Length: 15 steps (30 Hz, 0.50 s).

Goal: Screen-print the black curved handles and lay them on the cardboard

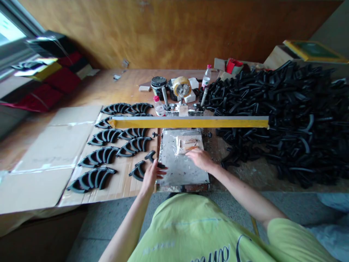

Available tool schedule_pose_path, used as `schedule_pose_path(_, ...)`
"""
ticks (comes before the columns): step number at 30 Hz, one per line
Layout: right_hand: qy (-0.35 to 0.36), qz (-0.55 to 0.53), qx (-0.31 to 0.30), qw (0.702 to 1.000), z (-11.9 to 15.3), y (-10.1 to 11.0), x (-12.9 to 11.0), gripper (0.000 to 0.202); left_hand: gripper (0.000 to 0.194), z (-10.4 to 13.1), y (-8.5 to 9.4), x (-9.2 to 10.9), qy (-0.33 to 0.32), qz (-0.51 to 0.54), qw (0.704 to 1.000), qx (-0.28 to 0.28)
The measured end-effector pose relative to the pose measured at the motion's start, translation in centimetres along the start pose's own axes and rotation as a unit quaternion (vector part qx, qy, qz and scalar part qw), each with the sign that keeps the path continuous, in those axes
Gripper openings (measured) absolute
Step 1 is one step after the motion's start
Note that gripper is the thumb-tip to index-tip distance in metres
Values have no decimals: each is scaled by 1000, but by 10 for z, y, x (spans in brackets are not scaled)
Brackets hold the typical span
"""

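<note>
My left hand (151, 176) is over the left edge of the grey metal plate (185, 171), closed on a black plastic handle-like part (149, 156); its T-shaped end sticks out past my thumb. Just left of that hand, a short group of similar curved black parts (139, 169) lies on cardboard. My right hand (200, 159) touches the near edge of a small wooden block (188, 143) on the plate. Its fingertips are drawn together, and what they hold, if anything, is too small to make out. Clear tape or film covers the block's left side.
A yellow-edged bar (191, 122) crosses above the plate. Rows of black parts (99, 155) lie on cardboard (54, 156) at left. A large heap of black parts (272, 102) fills the right. Bottles (206, 77), a tub (158, 86) and a tape roll (182, 87) stand behind.
</note>
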State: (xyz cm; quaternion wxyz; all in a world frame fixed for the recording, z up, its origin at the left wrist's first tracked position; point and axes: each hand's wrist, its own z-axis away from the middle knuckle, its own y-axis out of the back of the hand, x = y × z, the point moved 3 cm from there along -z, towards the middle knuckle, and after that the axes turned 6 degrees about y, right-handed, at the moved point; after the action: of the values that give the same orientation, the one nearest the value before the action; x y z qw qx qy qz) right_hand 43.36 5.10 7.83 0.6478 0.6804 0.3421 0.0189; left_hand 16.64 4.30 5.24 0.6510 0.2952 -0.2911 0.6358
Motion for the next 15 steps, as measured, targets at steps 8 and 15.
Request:
schedule_pose_path(8, -227, 113, -124, 959, 104, 33, 140, 18, 54, -23, 143, -76, 159, -252, 933, 200)
schedule_pose_path(15, -215, -43, 114, 969, 44, 52, 112, 22, 58, -36, 135, -13, 154, -426, 881, 138)
